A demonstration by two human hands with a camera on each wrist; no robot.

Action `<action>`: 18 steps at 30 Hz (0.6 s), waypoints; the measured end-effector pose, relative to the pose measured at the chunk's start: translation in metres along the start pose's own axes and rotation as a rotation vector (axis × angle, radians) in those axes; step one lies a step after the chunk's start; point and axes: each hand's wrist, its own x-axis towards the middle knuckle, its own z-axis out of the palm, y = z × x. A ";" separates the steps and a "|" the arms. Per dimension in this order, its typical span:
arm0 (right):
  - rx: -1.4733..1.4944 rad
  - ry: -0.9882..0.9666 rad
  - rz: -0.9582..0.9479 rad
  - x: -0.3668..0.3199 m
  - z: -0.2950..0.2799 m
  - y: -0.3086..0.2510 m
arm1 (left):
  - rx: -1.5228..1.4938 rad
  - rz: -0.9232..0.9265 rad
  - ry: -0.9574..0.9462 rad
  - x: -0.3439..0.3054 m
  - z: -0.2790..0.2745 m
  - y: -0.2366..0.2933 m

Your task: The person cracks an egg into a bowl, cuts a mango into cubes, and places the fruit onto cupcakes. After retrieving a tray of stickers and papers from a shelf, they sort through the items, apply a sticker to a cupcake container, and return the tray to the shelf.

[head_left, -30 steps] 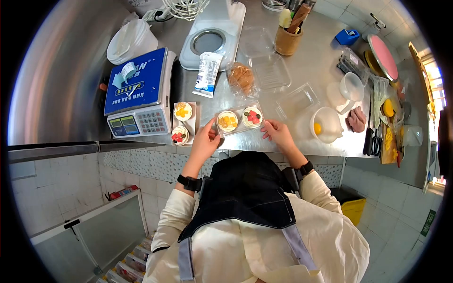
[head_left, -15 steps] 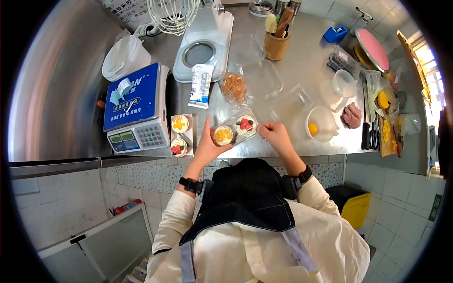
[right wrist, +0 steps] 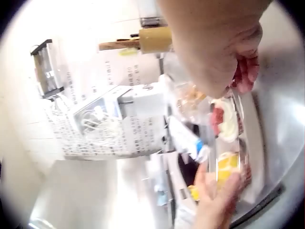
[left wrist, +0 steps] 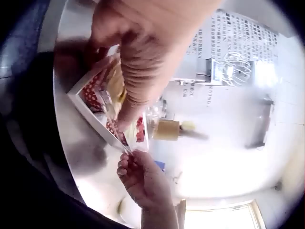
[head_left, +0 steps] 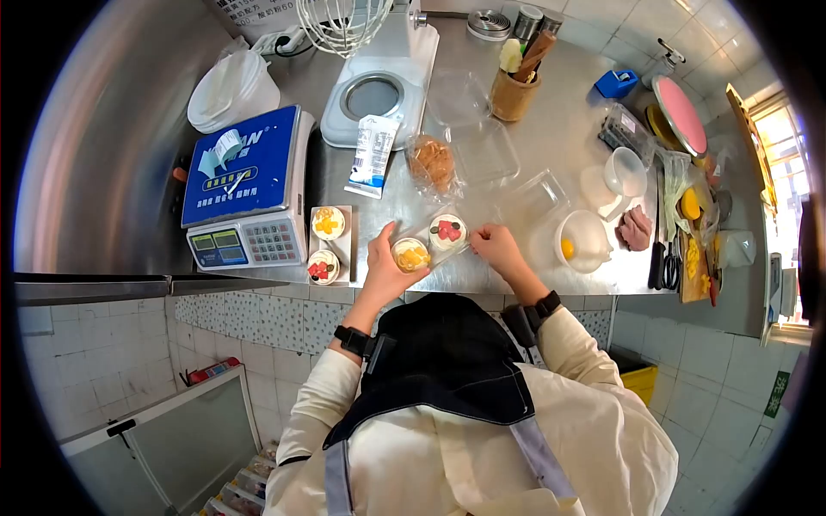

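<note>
The left hand grips the left end of a two-cupcake box at the counter's near edge, some fingers hidden. The right hand pinches its right end, the contact blurred. Far left, a whisk is cut off.

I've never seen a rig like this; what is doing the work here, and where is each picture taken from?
No robot here: a person works with two bare hands. The wide picture looks down from the head; the two blurrier ones are taken from the left and right wrists.

The left hand grips a clear-topped box holding two fruit-topped cakes; the right hand pinches its other end.

On the metal counter are a white tray with two similar cakes, a scale, a mixer and a clear bowl.
</note>
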 end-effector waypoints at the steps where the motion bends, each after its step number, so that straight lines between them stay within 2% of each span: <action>1: -0.044 -0.031 -0.014 0.002 0.002 0.004 | -0.005 0.008 -0.014 0.000 0.001 -0.003; 3: 0.006 -0.034 0.013 0.003 0.001 0.005 | -0.014 0.015 -0.009 0.006 0.002 -0.005; 5: 0.067 -0.043 0.064 -0.004 0.003 0.007 | -0.004 0.110 -0.002 0.003 0.002 -0.008; 8: 0.256 -0.038 0.099 -0.003 0.004 0.010 | -0.007 0.157 -0.016 0.002 -0.001 -0.011; 12: 0.365 -0.062 0.156 -0.009 0.004 0.001 | -0.015 0.169 0.004 0.000 -0.003 -0.009; 14: 0.453 -0.058 0.210 -0.014 0.005 -0.006 | 0.092 0.105 -0.005 -0.002 -0.007 -0.003; 15: 0.519 -0.064 0.254 -0.015 0.005 -0.007 | 0.090 0.105 -0.015 -0.003 -0.007 -0.002; 16: 0.587 -0.073 0.295 -0.016 0.005 -0.007 | 0.209 0.126 0.010 -0.003 -0.007 -0.002; 18: 0.570 -0.090 0.267 -0.019 0.006 -0.004 | 0.382 0.151 0.029 -0.001 -0.009 -0.001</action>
